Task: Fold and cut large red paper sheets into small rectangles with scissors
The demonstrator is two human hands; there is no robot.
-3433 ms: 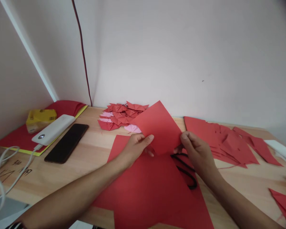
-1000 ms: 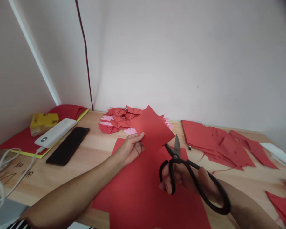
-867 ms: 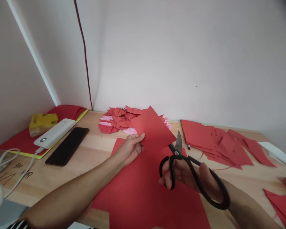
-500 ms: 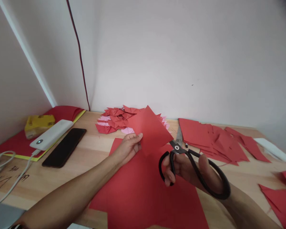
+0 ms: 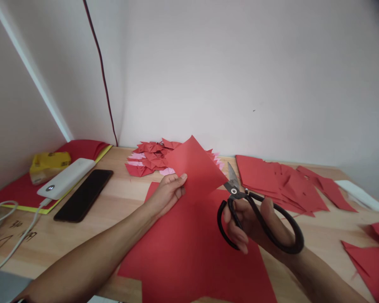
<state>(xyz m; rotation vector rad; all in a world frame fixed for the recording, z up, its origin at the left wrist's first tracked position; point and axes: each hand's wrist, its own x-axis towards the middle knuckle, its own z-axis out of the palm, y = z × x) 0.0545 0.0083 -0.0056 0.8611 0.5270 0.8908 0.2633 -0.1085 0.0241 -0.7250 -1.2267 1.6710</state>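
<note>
The left hand's [image 5: 168,192] grip pinches the left edge of a red paper square [image 5: 197,168], thumb on top and fingers underneath, holding it tilted up off the worktop [image 5: 120,202]. The right hand's [image 5: 255,221] grip is closed through the loops of black scissors [image 5: 234,191]. Their blades point at the square's right corner, though it cannot be told whether they straddle the paper. Both hands hover above a large red sheet [image 5: 189,252] lying flat on the worktop. Beyond that sheet is a pile of folded red and pink pieces [image 5: 151,155]. To its right are cut red pieces [image 5: 271,176], and to its left a black phone [image 5: 84,195] and a white power bank [image 5: 66,179]. A clean cut here likely calls for keeping the square taut, seating it deep between the blades, and keeping the left fingers off the cutting line.
</note>
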